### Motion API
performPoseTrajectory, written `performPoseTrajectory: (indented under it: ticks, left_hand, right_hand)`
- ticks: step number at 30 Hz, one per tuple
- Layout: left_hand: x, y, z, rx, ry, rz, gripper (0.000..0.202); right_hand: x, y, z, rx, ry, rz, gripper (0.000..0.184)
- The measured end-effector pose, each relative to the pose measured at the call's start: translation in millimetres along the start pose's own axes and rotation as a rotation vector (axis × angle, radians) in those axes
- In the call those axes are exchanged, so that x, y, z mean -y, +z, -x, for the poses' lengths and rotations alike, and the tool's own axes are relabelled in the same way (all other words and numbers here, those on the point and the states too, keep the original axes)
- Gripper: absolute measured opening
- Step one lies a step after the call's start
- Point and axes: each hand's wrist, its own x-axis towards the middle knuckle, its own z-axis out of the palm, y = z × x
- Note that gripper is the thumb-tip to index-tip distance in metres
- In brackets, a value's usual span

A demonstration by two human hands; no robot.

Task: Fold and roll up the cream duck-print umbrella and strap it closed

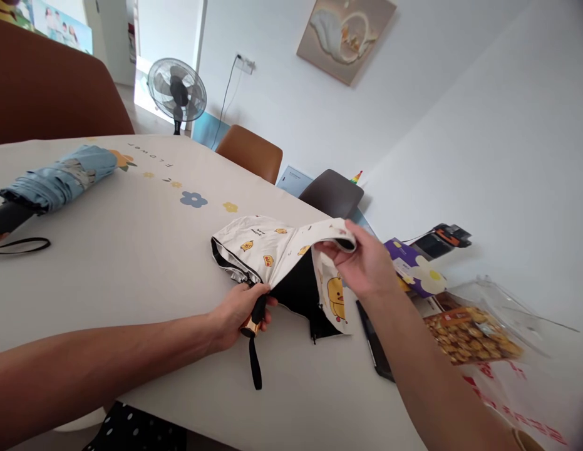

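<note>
A white umbrella [253, 241] printed with yellow ducks lies partly folded over the table, its black lining showing between loose panels. My left hand [239, 313] is closed round its black handle, which has a gold-coloured end and a dangling black wrist strap [256, 366]. Between the thumb and fingers of my right hand [359, 257] is the edge of one canopy panel, pulled out to the right. Farther left on the table rests a light blue umbrella [68, 178], rolled up, with a black handle and a thin strap.
The table [145, 294] has a white flower-patterned cover. At its right side are a dark tablet-like object [373, 344], a purple box [416, 266] and a bag of brown snacks [474, 335]. Chairs [251, 150] and a fan [177, 91] stand beyond the far edge.
</note>
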Motion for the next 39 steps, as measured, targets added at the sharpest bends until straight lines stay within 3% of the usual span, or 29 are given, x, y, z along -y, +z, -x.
performPoseTrajectory:
  ticks: [6, 10, 19, 22, 27, 32, 39]
  left_hand:
    - [-1, -0.4, -2, 0.02, 0.001, 0.024, 0.02]
    - [0, -1.4, -4, 0.036, -0.009, 0.026, 0.023]
    - [-2, -3.0, -5, 0.032, -0.047, -0.015, 0.02]
    - [-4, -2.5, -4, 0.017, -0.059, 0.001, 0.017]
    - [-5, -4.3, -5, 0.049, -0.086, 0.022, 0.024]
    - [-2, -6.6, -10, 0.133, 0.006, 0.08, 0.018]
    - [-1, -6.9, -15, 0.064, 0.047, 0.131, 0.014]
  right_hand:
    - [-16, 43, -14, 0.119, 0.157, -0.055, 0.012]
    - [-37, 63, -23, 0.092, 0.072, -0.136, 0.018]
    - [-85, 100, -38, 0.099, 0.11, -0.266, 0.021]
    - [-92, 102, -38, 0.125, 0.151, -0.285, 0.022]
    - [-92, 89, -33, 0.132, 0.201, -0.288, 0.025]
    - [-95, 81, -33, 0.169, 0.333, -0.34, 0.027]
    - [-92, 80, -23, 0.276, 0.478, -0.131, 0.019]
